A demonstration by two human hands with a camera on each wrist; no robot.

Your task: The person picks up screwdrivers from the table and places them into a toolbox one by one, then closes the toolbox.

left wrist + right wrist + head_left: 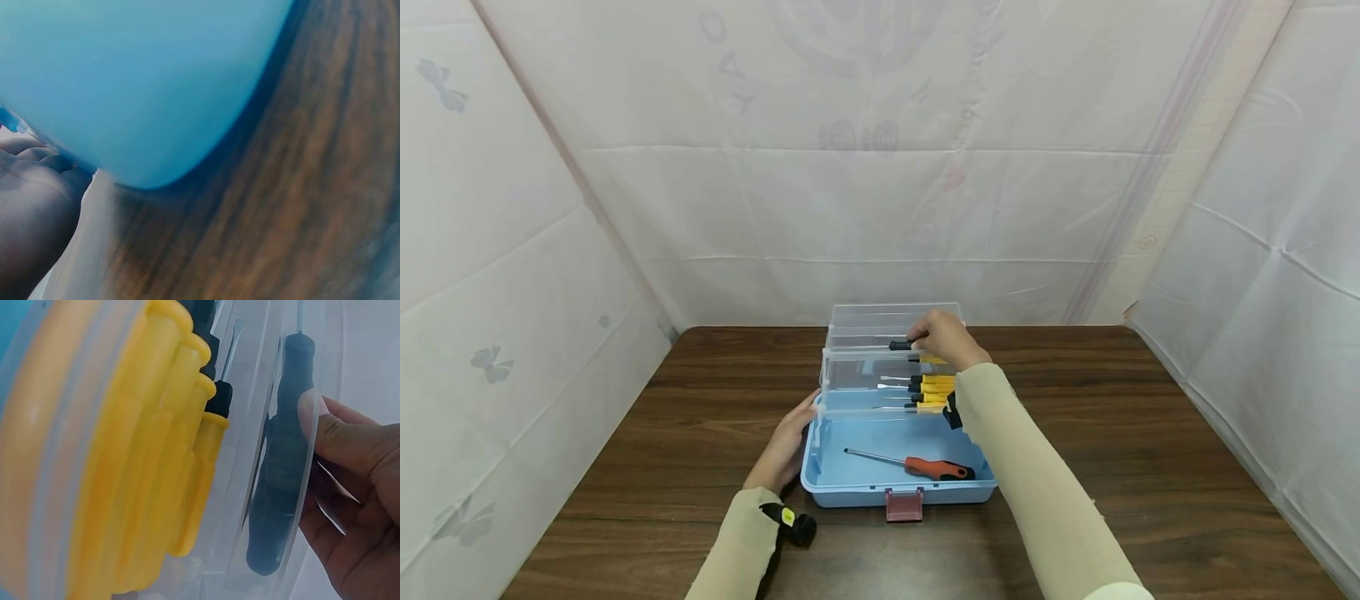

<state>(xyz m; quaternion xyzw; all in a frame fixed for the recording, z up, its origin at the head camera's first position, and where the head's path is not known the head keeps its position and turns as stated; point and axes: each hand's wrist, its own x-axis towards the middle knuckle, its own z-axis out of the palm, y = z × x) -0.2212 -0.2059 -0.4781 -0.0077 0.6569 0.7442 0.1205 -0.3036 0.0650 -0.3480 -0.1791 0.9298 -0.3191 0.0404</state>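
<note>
My right hand [949, 337] is at the clear upper tray [895, 317], thumb and fingers pinching the black handle of a screwdriver [901, 344]. In the right wrist view this dark screwdriver handle [284, 456] lies along the tray's clear wall, with my thumb [312, 415] on it. My left hand [786, 446] rests against the left side of the blue toolbox [850, 498], its fingers reaching along the wall. Several yellow-handled screwdrivers [932, 387] lie side by side in a lower clear tray. An orange-and-black screwdriver [928, 467] lies in the toolbox's bottom.
The toolbox stands on a brown wood-grain table [737, 375], with its mauve latch [904, 505] hanging at the front. White patterned sheeting [880, 208] surrounds the table at the back and on both sides.
</note>
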